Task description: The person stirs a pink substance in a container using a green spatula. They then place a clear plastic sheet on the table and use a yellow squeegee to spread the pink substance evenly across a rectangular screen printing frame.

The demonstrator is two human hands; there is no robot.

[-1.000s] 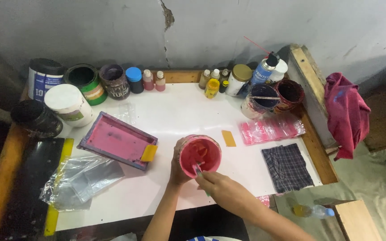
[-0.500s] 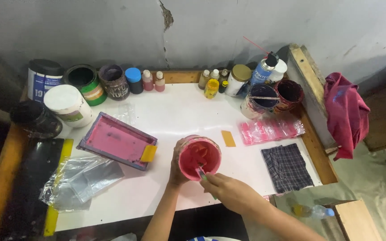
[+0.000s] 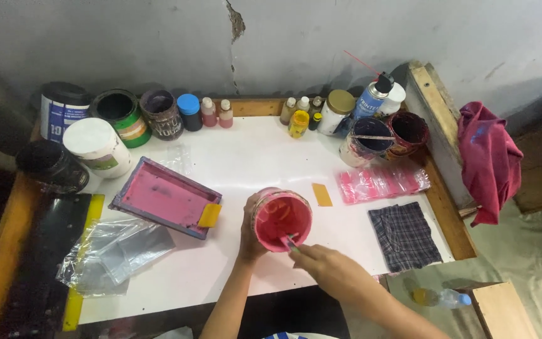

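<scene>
Screen-printing workshop: ink tubs (image 3: 118,113), pink-stained printing frame (image 3: 165,197), paint-marked white table (image 3: 252,150).

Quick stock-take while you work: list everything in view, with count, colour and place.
Pink paint tub: 1, front centre of the table, held.
Stirring tool: 1, tip inside the tub.
Table: 1, white top, wooden edge.
Printing frame: 1, pink, left of the tub.
Yellow scraper: 1, on the frame's corner.
Plastic bags: clear, front left.
Paint cans: several, back left.
Small bottles: several, back centre.
Spray can: 1, blue, back right.
Pink plastic sheet: 1, right.
Checked cloth: 1, dark, front right.
Red cloth: 1, beyond the right edge.
Left hand: grips the tub.
Right hand: fingers hold the stirring tool.
</scene>
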